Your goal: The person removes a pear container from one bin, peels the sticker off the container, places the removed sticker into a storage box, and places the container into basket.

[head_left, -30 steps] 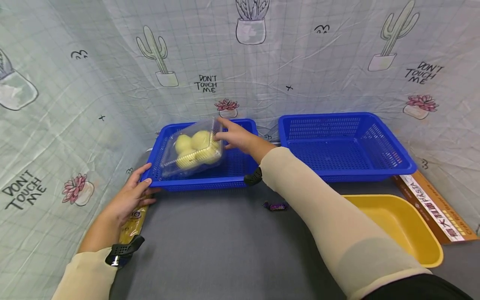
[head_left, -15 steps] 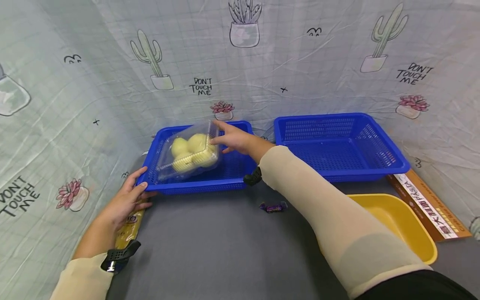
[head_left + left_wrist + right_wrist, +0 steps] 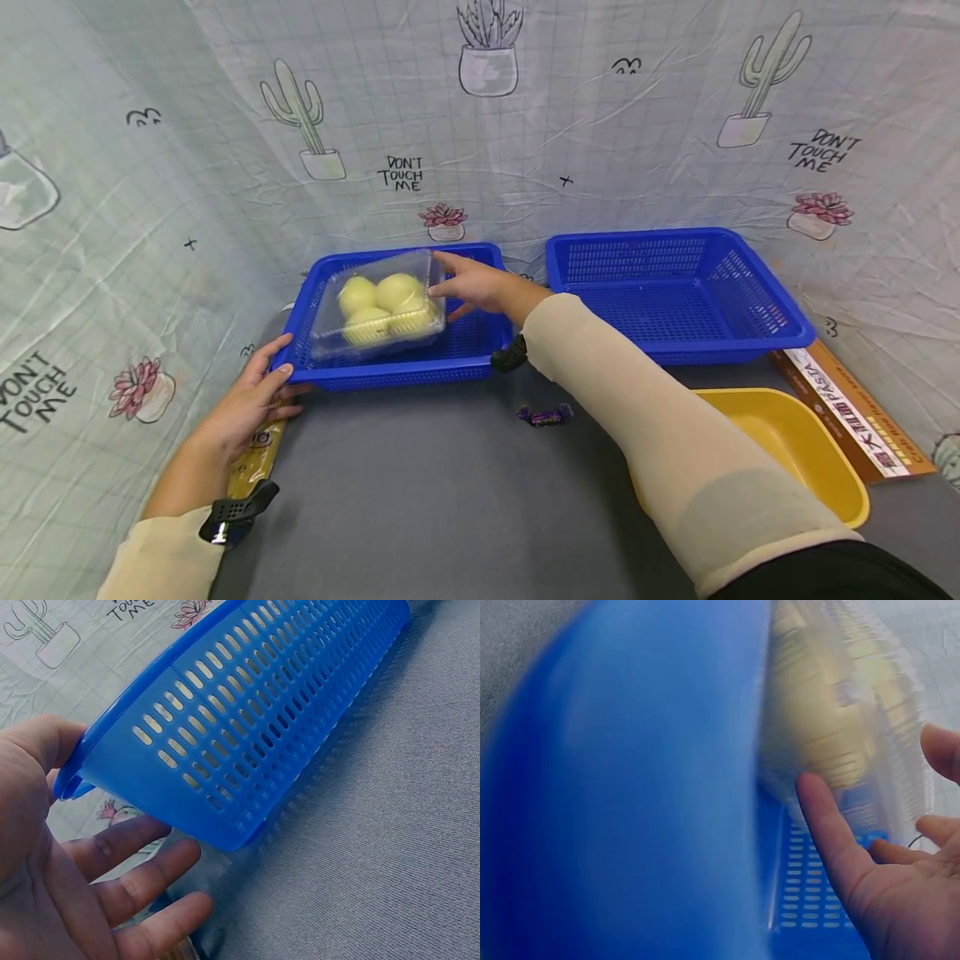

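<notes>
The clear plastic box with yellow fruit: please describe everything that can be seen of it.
The clear plastic box is a thin, ribbed, transparent clamshell, closed, holding four round pale-yellow fruits. It lies inside the left blue basket, roughly level. The right hand touches its right edge with thumb and fingers. The left hand rests on the basket's corner, not on the box.

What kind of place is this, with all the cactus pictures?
Probably a makeshift sorting table, not a real shop or kitchen. A cactus-print cloth hangs as a backdrop, and blue baskets and a yellow tub sit on a grey surface.
</notes>
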{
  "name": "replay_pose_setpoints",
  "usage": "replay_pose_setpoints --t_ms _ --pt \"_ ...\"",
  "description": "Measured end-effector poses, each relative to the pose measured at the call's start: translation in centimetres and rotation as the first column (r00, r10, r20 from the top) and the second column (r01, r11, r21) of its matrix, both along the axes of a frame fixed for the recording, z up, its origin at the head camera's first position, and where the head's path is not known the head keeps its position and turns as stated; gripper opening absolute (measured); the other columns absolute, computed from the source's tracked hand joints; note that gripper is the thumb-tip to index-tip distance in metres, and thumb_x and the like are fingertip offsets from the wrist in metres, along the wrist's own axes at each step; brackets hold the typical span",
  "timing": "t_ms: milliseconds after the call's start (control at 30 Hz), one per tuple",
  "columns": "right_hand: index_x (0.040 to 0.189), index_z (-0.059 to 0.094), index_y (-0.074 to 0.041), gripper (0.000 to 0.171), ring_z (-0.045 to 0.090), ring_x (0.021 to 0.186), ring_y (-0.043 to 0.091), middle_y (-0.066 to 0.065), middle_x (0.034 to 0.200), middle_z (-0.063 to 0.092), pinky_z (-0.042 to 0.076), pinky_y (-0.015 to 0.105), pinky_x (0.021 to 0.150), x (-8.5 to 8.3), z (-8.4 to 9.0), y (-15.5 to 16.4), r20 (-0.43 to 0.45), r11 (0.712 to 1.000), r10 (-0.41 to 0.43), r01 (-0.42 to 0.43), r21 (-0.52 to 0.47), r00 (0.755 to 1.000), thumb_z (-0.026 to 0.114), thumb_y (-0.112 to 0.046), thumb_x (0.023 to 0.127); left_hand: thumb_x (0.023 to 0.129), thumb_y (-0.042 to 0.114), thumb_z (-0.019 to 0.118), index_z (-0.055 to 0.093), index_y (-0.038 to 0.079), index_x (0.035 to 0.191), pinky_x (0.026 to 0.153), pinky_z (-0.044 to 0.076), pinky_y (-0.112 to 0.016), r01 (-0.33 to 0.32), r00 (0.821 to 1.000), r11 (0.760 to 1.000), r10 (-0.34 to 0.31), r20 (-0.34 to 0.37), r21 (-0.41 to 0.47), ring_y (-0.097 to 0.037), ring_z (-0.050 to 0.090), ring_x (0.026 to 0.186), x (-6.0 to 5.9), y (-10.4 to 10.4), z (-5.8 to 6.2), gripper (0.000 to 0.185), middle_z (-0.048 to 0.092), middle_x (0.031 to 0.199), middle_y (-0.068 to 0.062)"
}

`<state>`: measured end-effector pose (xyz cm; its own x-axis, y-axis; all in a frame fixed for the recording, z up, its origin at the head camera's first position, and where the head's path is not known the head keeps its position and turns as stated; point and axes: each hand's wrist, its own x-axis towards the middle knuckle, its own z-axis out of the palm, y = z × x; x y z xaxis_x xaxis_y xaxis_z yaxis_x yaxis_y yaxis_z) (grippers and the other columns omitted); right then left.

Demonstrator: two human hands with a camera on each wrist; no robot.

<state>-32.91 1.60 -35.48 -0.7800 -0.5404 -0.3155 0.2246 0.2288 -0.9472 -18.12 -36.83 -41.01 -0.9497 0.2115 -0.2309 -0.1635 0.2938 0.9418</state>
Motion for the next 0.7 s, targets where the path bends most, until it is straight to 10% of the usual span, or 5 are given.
replay_pose_setpoints --t_ms 700 --pt "0.173 0.019 -0.020 0.088 0.034 0.154 0.044 0.016 0.174 0.024 0.050 0.057 0.109 1.0 0.4 0.1 0.062 0.990 -0.116 0.111 0.087 0.991 0.069 -0.003 0.103 0.117 0.043 0.038 0.001 0.034 0.173 0.091 0.060 -0.038 0.004 1.000 1.000 -0.004 0.004 0.018 -0.009 0.067 0.116 0.3 0.2 0.2 0.068 0.015 0.171 -0.034"
